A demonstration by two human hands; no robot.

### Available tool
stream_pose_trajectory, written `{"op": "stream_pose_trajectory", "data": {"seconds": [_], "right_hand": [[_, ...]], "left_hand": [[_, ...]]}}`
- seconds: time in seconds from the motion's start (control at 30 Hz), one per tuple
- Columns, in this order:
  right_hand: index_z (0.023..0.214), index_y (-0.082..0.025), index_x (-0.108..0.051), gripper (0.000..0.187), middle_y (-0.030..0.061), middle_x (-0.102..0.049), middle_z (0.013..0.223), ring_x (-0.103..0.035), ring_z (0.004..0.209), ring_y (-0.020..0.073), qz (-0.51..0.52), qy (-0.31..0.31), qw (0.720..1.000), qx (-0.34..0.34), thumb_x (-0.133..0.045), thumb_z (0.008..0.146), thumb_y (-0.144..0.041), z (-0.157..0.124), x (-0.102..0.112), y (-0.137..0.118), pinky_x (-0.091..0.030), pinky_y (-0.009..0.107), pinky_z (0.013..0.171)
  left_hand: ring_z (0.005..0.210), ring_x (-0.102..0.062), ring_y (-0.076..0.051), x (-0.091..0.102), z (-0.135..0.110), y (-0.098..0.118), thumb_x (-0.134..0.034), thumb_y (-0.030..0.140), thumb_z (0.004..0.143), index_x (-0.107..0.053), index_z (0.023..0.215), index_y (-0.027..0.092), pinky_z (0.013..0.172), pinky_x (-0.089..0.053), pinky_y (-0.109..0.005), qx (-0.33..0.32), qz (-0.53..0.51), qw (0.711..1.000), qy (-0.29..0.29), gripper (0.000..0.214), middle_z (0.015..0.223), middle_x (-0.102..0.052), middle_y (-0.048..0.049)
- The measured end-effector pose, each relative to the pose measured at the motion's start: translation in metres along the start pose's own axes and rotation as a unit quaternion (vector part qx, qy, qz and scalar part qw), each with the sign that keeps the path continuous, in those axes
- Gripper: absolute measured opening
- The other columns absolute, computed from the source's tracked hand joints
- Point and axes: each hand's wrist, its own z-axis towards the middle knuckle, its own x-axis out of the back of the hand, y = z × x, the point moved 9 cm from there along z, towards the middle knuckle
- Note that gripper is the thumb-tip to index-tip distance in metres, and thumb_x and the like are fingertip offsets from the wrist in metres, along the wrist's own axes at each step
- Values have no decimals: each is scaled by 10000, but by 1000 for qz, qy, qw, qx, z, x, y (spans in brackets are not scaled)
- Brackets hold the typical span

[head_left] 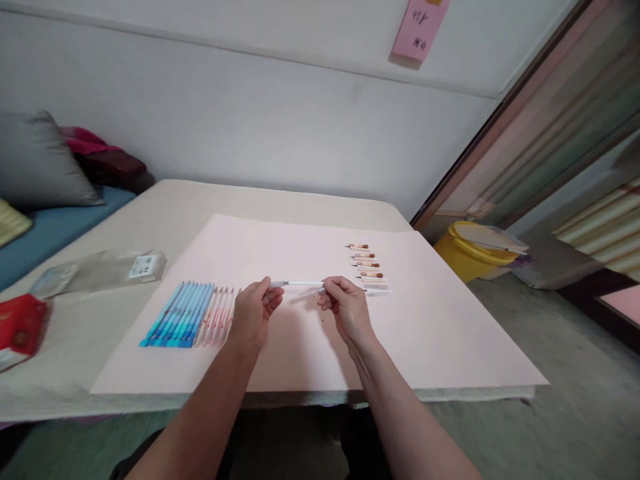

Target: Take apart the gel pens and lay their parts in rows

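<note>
Over the middle of the paper, both hands hold a slim white pen (305,283) level between them. My left hand (254,308) is closed in a pinch on its greyish, clear-looking end. Thumb and fingers of my right hand (346,305) pinch the thin white end, which looks like a refill. A second small pointed piece (316,292) sticks out by the right fingers; its kind is unclear. Left of my left hand lie rows of blue pens (179,315) and pink pens (216,317), the latter partly hidden. Several pen parts with brown figure tops (369,265) and pale parts (379,292) lie beyond my right hand.
Pale pink paper (440,347) covers much of the cloth-topped table (280,199). A clear plastic package (113,272) and a red packet (23,327) lie at the left. Off the right side stands a yellow bin (463,253). A white wall (300,120) rises behind the table.
</note>
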Motion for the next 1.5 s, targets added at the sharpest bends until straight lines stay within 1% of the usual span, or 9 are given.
{"op": "stream_pose_trajectory", "data": {"seconds": [0.17,0.4,0.5,0.67,0.8,0.93,1.07,1.27,1.5], "right_hand": [[747,-162,-627,143,-6,-607,535,-540,468,99,7,5,1000,11,-669,713,-294,2,6,-2,-380,203,455],[742,-159,-627,154,-5,-609,550,-544,466,97,11,17,1000,16,-681,705,-298,5,13,-5,-384,202,448],[755,-155,-629,156,6,-627,584,-542,466,92,23,25,999,18,-683,705,-293,5,15,-6,-384,197,442],[743,-156,-633,172,13,-643,619,-541,461,91,27,41,999,11,-698,684,-303,3,14,-1,-388,199,429],[712,-149,-638,174,8,-625,574,-526,437,89,10,13,1000,-3,-698,681,-310,1,4,4,-379,198,417],[692,-149,-640,165,2,-615,539,-516,413,93,-5,-25,999,-28,-701,670,-300,-2,-7,10,-363,198,397],[678,-147,-634,147,-1,-606,509,-506,397,91,-13,-36,999,-38,-692,672,-282,-4,-11,13,-354,195,390],[675,-145,-628,150,1,-608,522,-507,398,91,-15,-46,998,-40,-697,672,-279,-5,-13,15,-349,191,387],[657,-146,-625,153,-1,-606,512,-501,391,88,-20,-46,998,-44,-695,669,-282,-5,-13,15,-345,192,386]], "left_hand": [[613,-635,-120,6,6,3,-675,203,679,-576,748,120,581,-525,-215,1,-33,999,20,147,630,-630,-33],[611,-638,-126,11,9,9,-667,191,687,-570,750,125,566,-526,-219,-5,-39,999,37,133,626,-631,-34],[600,-627,-119,8,7,7,-682,233,679,-581,746,121,552,-514,-217,6,-14,1000,15,165,642,-638,-42],[590,-606,-104,-10,-2,-4,-713,333,649,-610,734,117,550,-489,-213,30,61,996,-56,254,677,-648,-52],[599,-600,-104,-16,-6,-10,-732,356,622,-622,724,116,584,-489,-226,30,94,993,-67,282,669,-647,-52],[607,-591,-95,-16,-7,-13,-743,320,613,-607,705,124,591,-485,-212,38,64,995,-69,256,655,-632,-33],[608,-583,-83,-18,-8,-14,-734,282,628,-593,705,126,575,-475,-191,43,43,995,-79,224,659,-615,-19],[601,-576,-69,-23,-9,-17,-714,225,656,-546,654,136,581,-475,-171,59,-7,994,-91,191,631,-580,6],[620,-585,-66,-23,-8,-18,-726,197,646,-609,756,126,598,-482,-162,55,-13,994,-96,176,677,-601,-2]]}}
